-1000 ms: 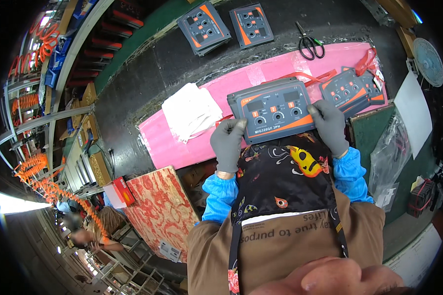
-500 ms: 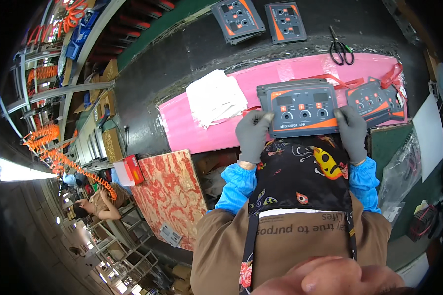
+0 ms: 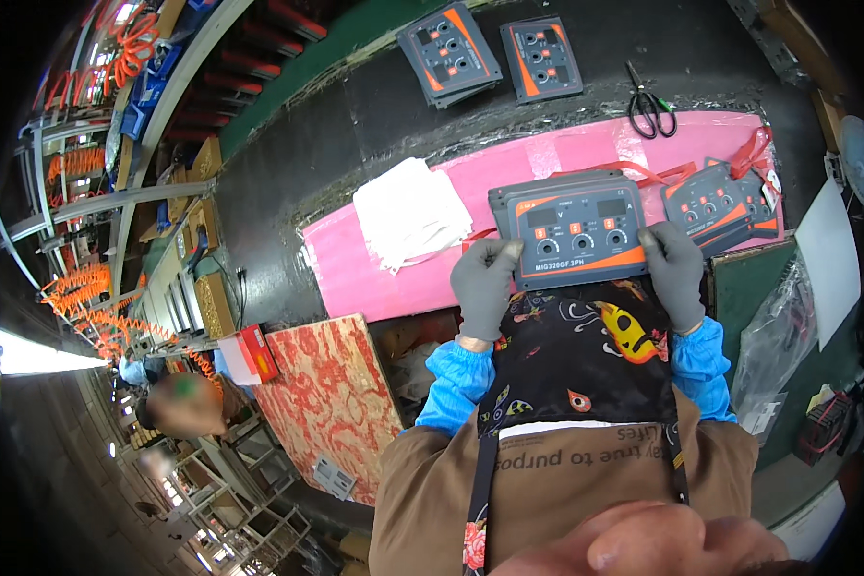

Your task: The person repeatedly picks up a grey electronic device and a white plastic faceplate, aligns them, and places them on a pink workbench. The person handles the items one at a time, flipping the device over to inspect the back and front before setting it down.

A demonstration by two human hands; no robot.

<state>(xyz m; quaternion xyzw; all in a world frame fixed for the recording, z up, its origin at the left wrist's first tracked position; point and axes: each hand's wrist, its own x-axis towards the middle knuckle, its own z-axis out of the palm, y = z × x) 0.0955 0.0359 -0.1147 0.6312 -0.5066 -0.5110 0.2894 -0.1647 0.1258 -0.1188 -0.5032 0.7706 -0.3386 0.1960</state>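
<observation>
I hold a grey and orange control panel [image 3: 574, 233] with knobs and two small displays over the pink foam sheet [image 3: 374, 264]. My left hand [image 3: 484, 286], in a grey glove, grips its left lower corner. My right hand [image 3: 675, 273], also gloved, grips its right lower edge. Another panel lies stacked just under it. A further panel [image 3: 722, 205] with red ties rests on the pink sheet to the right.
A pile of white cloths [image 3: 409, 212] lies on the pink sheet at the left. Two more panels [image 3: 490, 58] and black scissors [image 3: 648, 104] sit on the dark bench beyond. A red-patterned board [image 3: 331, 396] leans below. A clear plastic bag [image 3: 782, 331] hangs at right.
The panel and both hands sit slightly lower and further left in the picture than before as my head shifts; both hands keep their grip on the panel.
</observation>
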